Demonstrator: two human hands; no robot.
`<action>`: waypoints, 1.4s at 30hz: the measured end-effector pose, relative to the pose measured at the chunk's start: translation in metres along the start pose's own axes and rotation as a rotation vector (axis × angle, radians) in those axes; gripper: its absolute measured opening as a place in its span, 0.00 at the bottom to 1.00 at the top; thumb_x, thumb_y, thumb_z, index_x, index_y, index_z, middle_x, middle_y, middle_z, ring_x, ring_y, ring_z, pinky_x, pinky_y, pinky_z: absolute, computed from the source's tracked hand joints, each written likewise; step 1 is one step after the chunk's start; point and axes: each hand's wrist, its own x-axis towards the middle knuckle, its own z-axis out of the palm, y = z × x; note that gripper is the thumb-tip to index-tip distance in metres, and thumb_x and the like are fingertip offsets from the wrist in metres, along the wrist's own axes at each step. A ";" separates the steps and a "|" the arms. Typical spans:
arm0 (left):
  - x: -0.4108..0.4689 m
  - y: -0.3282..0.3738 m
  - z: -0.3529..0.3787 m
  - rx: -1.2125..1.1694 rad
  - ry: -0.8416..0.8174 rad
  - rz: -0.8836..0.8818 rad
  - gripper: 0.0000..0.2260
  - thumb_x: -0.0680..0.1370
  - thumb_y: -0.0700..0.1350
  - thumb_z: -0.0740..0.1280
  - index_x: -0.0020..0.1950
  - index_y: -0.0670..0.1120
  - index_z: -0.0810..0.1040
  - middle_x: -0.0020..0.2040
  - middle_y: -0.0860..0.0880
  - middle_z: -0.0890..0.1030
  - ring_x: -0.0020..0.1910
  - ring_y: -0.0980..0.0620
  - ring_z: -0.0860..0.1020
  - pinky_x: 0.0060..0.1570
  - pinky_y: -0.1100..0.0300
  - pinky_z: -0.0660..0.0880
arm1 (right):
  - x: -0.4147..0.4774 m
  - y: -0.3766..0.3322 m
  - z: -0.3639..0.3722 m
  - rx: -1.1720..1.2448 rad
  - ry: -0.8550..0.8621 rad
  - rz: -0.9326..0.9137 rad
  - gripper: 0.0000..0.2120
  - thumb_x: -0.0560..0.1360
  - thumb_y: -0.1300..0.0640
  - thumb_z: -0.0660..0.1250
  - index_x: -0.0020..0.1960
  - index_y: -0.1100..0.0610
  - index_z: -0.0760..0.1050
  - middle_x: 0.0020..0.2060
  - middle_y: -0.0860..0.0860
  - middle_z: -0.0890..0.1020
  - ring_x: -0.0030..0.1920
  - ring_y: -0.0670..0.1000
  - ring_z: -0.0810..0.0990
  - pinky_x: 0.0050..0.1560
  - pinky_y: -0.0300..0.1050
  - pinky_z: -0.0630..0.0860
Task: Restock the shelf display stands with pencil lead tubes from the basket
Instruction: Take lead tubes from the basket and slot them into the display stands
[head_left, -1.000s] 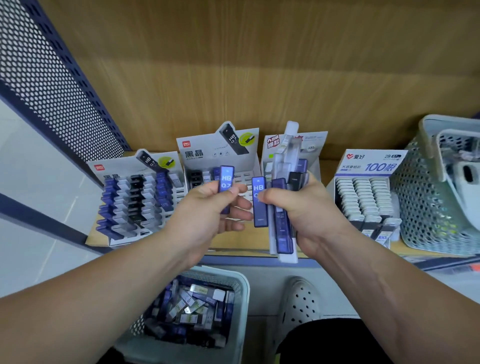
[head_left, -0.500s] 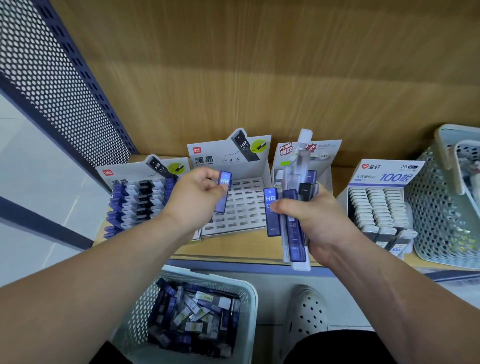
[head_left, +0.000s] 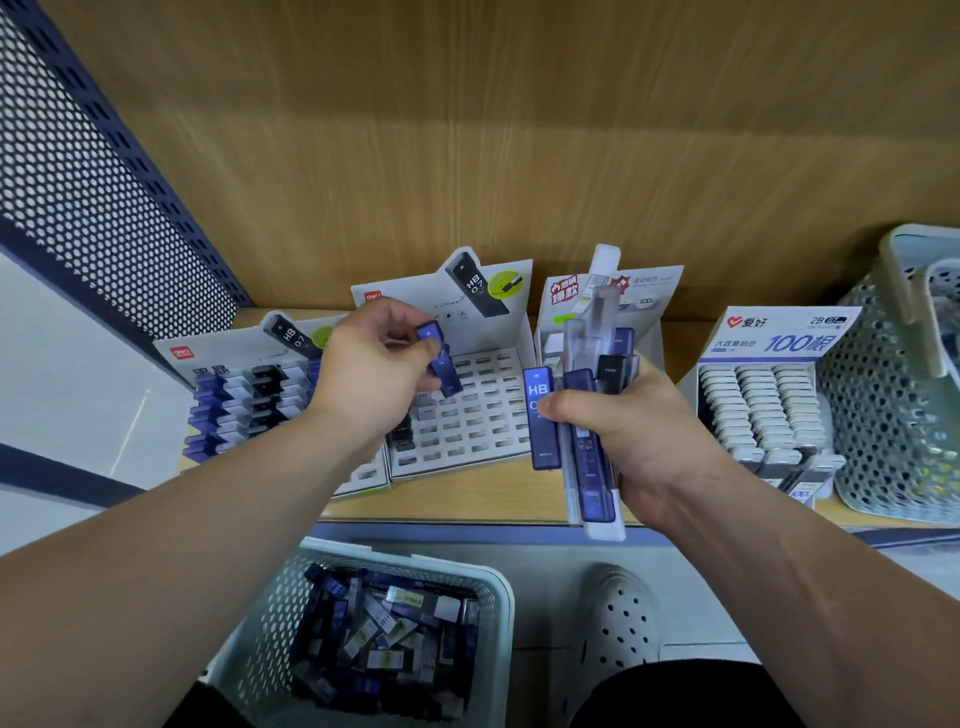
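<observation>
left hand (head_left: 374, 379) pinches one blue lead tube (head_left: 441, 364) right over the half-empty slotted stand (head_left: 467, 421), ready to slot in; right hand (head_left: 639, 431) clamps a spare bundle of tubes (head_left: 587, 447) so refills stay close, basket (head_left: 493, 597) sits below

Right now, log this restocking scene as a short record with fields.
left grip: left hand pinches one blue tube, tilted, over the middle stand
right grip: right hand holds a bundle of tubes, blue and clear
middle stand: most slots empty
left stand: rows filled
floor basket: many loose tubes inside
seating: cannot tell whether the blue tube touches a slot
</observation>
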 end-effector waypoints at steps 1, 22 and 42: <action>0.003 0.000 0.002 0.005 0.026 0.005 0.07 0.75 0.33 0.70 0.45 0.44 0.80 0.38 0.48 0.79 0.35 0.52 0.81 0.42 0.50 0.84 | 0.000 0.000 0.000 0.004 0.002 -0.003 0.17 0.69 0.70 0.75 0.55 0.59 0.78 0.45 0.57 0.88 0.46 0.59 0.88 0.49 0.61 0.84; 0.023 -0.041 0.007 0.838 -0.025 0.362 0.03 0.73 0.40 0.73 0.46 0.45 0.85 0.42 0.46 0.85 0.42 0.43 0.81 0.44 0.52 0.79 | -0.002 -0.003 -0.007 -0.005 0.009 -0.013 0.16 0.69 0.70 0.75 0.55 0.60 0.79 0.43 0.55 0.88 0.44 0.55 0.88 0.44 0.53 0.84; 0.032 -0.048 0.013 1.063 -0.185 0.418 0.08 0.78 0.42 0.66 0.52 0.46 0.85 0.52 0.43 0.82 0.49 0.40 0.80 0.47 0.48 0.79 | 0.001 -0.005 -0.007 -0.013 0.004 -0.008 0.19 0.68 0.69 0.77 0.57 0.59 0.78 0.45 0.56 0.87 0.45 0.57 0.88 0.48 0.60 0.85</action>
